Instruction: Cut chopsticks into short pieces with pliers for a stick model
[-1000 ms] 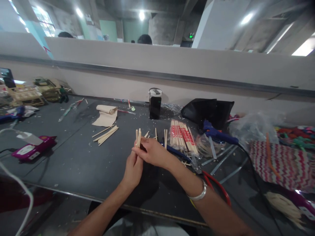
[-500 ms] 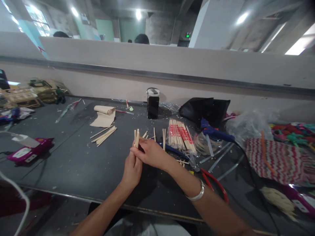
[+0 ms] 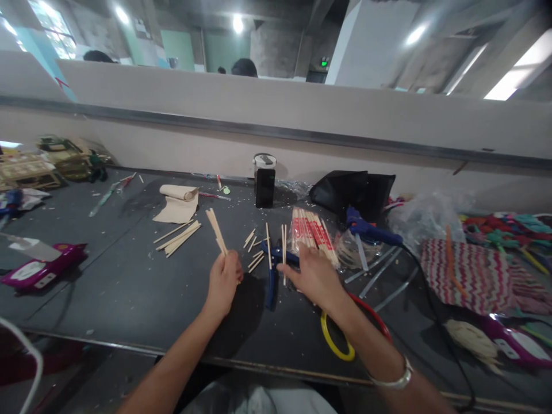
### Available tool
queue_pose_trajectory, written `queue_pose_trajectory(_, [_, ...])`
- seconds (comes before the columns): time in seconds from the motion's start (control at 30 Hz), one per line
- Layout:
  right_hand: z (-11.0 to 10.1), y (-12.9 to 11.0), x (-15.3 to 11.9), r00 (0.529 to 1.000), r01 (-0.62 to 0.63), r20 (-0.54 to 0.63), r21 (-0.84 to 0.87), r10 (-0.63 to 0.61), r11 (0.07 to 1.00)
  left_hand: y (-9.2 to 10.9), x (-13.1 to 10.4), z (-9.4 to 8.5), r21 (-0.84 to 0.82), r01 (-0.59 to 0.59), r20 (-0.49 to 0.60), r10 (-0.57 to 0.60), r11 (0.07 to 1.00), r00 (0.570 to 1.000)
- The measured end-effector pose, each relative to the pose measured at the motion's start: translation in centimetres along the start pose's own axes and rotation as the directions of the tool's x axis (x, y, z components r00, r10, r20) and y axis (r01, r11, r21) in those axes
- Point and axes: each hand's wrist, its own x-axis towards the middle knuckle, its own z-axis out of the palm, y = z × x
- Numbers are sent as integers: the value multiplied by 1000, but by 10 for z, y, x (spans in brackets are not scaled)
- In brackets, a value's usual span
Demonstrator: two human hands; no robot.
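Observation:
My left hand point(image 3: 224, 282) is closed around a small bundle of wooden chopsticks point(image 3: 215, 227), which points up and tilts left. To its right, my right hand point(image 3: 317, 273) reaches over the table with thumb and fingers apart. Its thumb is close to two loose chopsticks point(image 3: 284, 247); whether it touches them I cannot tell. A blue-handled tool like pliers point(image 3: 270, 287) lies between my hands, with a single chopstick point(image 3: 268, 241) across it. Several short cut pieces of stick point(image 3: 256, 261) are scattered beside it. Plastic-wrapped chopsticks point(image 3: 313, 230) with red print lie beyond my right hand.
Further left are more loose sticks point(image 3: 179, 238), a roll of beige cloth point(image 3: 176, 207) and a purple device point(image 3: 45, 264). A phone point(image 3: 264, 188) stands at the back. On the right lie a blue glue gun point(image 3: 371, 229), clear sticks point(image 3: 375, 284) and a yellow loop point(image 3: 336, 342).
My hands have come apart. The right hand has left the bundle and moved right, over the loose chopsticks. My left hand keeps the bundle, lower and now tilted.

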Motion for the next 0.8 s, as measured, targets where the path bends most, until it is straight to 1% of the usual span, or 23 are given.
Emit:
queue_pose_trajectory(0.07, [13,-3,-13,1000,-31,-6,-34,30,999,11,2,5,-190,127,69,-116,974,991])
queue_pose_trajectory(0.17, [23,-13,-25,999,-50,-3,-60,50,997,24,6,8,-392,297,228,-221,871,948])
queue_pose_trajectory(0.23, [24,-17,-26,997,-56,51,-68,60,996,28,6,7,-457,367,288,-256,810,923])
queue_pose_trajectory(0.3, [23,-17,-23,991,-63,113,-69,70,996,29,6,5,-482,406,306,-285,776,908])
queue_pose_trajectory(0.4, [21,-17,-17,982,-71,170,-86,84,994,30,6,4,-499,415,286,-308,760,907])
queue_pose_trajectory(0.53, [19,-19,-15,977,-79,190,-115,100,990,30,10,8,-529,409,248,-326,743,912])
queue_pose_trajectory(0.63, [19,-16,-14,981,-78,167,-122,98,989,30,13,9,-524,377,199,-321,764,926])
queue_pose_trajectory(0.7, [17,-10,-11,987,-77,134,-109,91,991,30,16,8,-513,356,176,-310,781,934])
queue_pose_trajectory(0.8, [8,7,-3,993,-79,87,-68,85,995,30,19,4,-529,368,202,-308,765,930])
